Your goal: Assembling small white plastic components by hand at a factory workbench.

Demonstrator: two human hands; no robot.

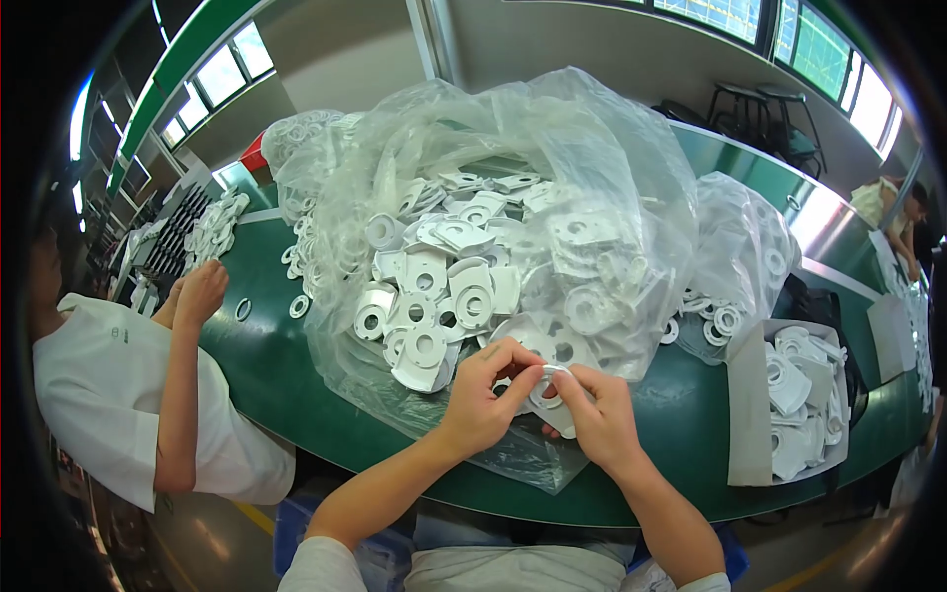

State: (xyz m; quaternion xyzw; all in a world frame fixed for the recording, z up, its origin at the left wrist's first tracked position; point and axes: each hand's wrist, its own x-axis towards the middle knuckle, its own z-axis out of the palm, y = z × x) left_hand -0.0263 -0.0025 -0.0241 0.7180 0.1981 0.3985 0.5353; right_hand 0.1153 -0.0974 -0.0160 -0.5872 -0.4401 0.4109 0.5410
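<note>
green tabletop point(681, 424) beneath; over its near side, a white ringed part point(563, 420) is pinched by left hand point(483, 393) and right hand point(604, 409) — both closed on it. beyond, a clear bag point(582, 113) surrounds similar white parts point(424, 281); leftward, a co-worker's shirt point(113, 395) bears a mark point(125, 335) — too small to read.

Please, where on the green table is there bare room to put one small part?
Bare tabletop shows between the right hand and the open carton, and also between the co-worker and the large plastic bag. The middle is crowded with white parts.
</note>
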